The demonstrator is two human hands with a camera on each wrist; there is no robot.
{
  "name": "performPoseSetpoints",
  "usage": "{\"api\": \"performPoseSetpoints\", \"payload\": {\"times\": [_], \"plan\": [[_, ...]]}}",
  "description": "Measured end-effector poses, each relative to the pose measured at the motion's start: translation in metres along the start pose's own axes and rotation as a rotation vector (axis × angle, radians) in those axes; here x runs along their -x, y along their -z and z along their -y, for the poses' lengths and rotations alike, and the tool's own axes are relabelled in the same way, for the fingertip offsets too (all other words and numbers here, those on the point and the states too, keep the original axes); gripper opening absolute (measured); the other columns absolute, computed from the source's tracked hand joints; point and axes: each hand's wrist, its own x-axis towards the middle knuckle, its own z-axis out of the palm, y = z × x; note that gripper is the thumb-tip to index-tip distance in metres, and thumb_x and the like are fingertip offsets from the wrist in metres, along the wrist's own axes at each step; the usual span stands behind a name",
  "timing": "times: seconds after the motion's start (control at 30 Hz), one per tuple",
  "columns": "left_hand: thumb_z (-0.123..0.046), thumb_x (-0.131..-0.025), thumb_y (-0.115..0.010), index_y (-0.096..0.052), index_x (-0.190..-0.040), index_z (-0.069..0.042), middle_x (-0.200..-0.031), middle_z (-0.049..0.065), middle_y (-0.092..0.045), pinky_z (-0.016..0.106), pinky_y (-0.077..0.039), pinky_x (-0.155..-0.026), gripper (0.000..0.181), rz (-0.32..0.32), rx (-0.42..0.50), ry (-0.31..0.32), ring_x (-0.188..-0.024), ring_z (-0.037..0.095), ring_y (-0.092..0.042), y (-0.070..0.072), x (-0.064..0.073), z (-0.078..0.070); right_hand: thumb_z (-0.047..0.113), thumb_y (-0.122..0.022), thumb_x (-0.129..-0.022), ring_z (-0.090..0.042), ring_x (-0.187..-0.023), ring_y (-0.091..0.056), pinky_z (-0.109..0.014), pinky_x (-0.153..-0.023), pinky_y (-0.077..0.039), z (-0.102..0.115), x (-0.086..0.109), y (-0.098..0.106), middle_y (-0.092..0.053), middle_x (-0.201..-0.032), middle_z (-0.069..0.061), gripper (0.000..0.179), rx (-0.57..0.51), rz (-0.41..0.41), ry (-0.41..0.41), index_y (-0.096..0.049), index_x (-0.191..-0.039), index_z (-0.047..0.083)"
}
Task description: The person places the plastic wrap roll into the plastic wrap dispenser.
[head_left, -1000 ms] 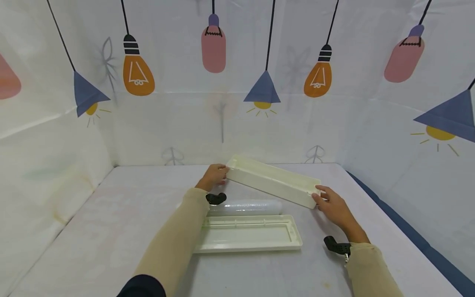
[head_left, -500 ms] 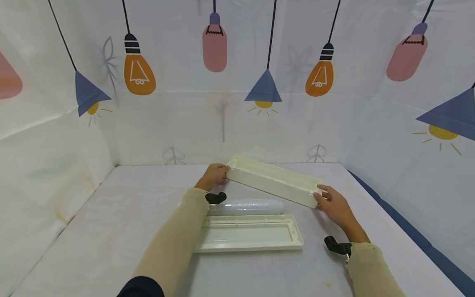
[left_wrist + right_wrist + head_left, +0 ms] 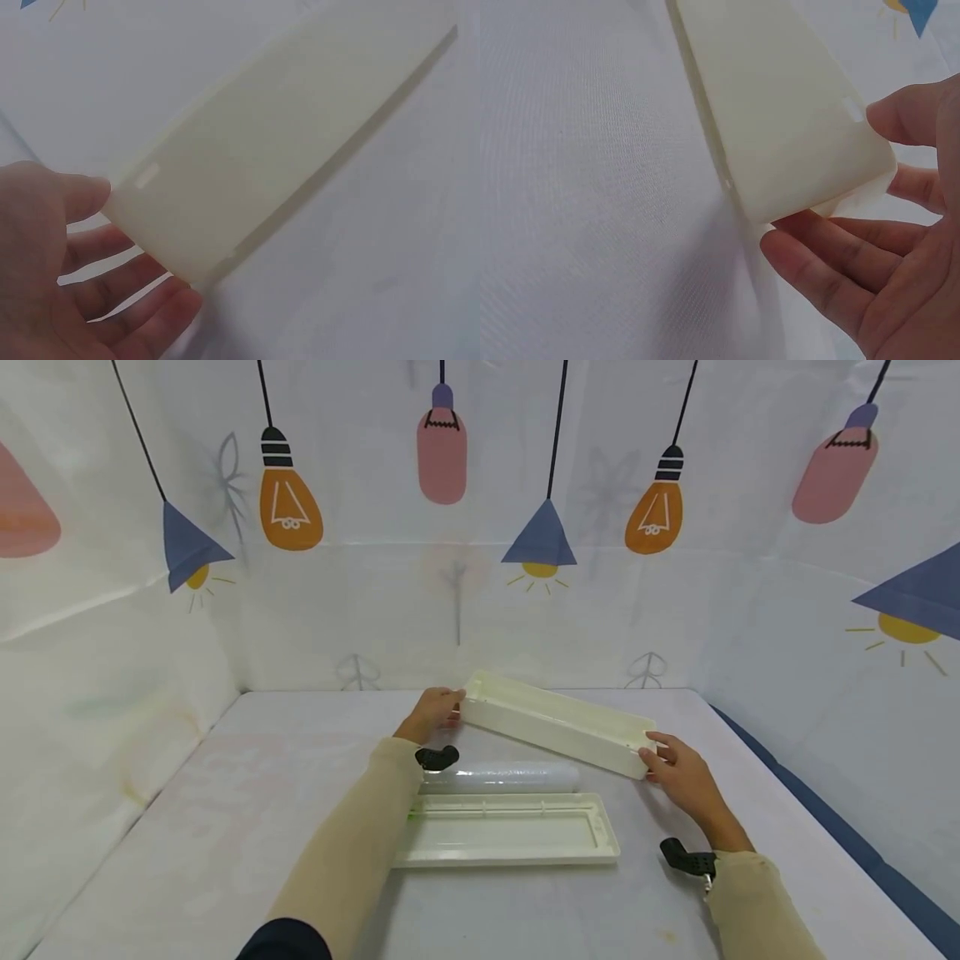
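Note:
A long cream plastic box [image 3: 551, 739], its hollow side up, slants across the back of the table with its right end nearer me. At its left end my left hand [image 3: 430, 713] grips the corner, thumb on the upper edge and fingers round the end wall in the left wrist view. My right hand [image 3: 684, 783] holds the other end; the right wrist view shows the thumb near a small slot and the fingers curled at the end wall [image 3: 840, 199]. In front lies a roll of clear plastic film [image 3: 502, 777], its left part hidden by my left arm.
Nearest me sits a shallow cream lid [image 3: 517, 862], inner side up, its left end behind my left sleeve [image 3: 352, 827]. White cloth covers the table [image 3: 187, 827], and a printed white curtain [image 3: 375, 610] closes off the back and sides.
The view has shifted slightly, so everything appears a little to the right or higher. Both hands keep their hold on the box, which stays in nearly the same pose.

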Motion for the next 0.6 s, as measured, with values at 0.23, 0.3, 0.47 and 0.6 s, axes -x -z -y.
{"api": "performPoseSetpoints", "payload": {"times": [0.23, 0.3, 0.47, 0.6], "plan": [[-0.028, -0.103, -0.056, -0.062, -0.117, 0.005, -0.111, 0.016, -0.063, 0.033, -0.057, -0.085, 0.036, 0.005, 0.007, 0.006, -0.099, 0.026, -0.063, 0.005, 0.004, -0.002, 0.038, -0.051, -0.106, -0.039, -0.099, -0.069, -0.052, -0.089, -0.055, 0.005, 0.003, 0.002, -0.044, -0.14, -0.04, 0.064, -0.024, -0.003, 0.015, -0.035, -0.15, -0.004], [-0.029, -0.104, -0.056, -0.062, -0.116, 0.005, -0.111, 0.016, -0.063, 0.033, -0.057, -0.086, 0.036, 0.01, 0.002, 0.005, -0.099, 0.026, -0.063, 0.006, 0.006, -0.004, 0.038, -0.051, -0.106, -0.039, -0.098, -0.07, -0.053, -0.089, -0.055, 0.004, 0.002, 0.002, -0.044, -0.141, -0.039, 0.063, -0.035, -0.004, 0.022, -0.035, -0.15, -0.005], [-0.032, -0.105, -0.053, -0.06, -0.121, 0.005, -0.12, 0.019, -0.06, 0.04, -0.052, -0.097, 0.04, 0.028, -0.022, 0.002, -0.112, 0.032, -0.06, 0.008, 0.012, -0.007, 0.035, -0.052, -0.106, -0.041, -0.101, -0.069, -0.051, -0.088, -0.056, 0.0, -0.001, 0.002, -0.043, -0.142, -0.039, 0.062, -0.062, -0.007, 0.038, -0.034, -0.151, -0.005], [-0.032, -0.106, -0.052, -0.059, -0.124, 0.004, -0.123, 0.019, -0.061, 0.041, -0.052, -0.098, 0.041, 0.041, -0.033, -0.001, -0.112, 0.032, -0.06, 0.01, 0.015, -0.008, 0.034, -0.051, -0.106, -0.041, -0.101, -0.068, -0.049, -0.087, -0.057, 0.0, -0.001, 0.001, -0.043, -0.142, -0.039, 0.062, -0.061, -0.011, 0.043, -0.035, -0.15, -0.005]]}}
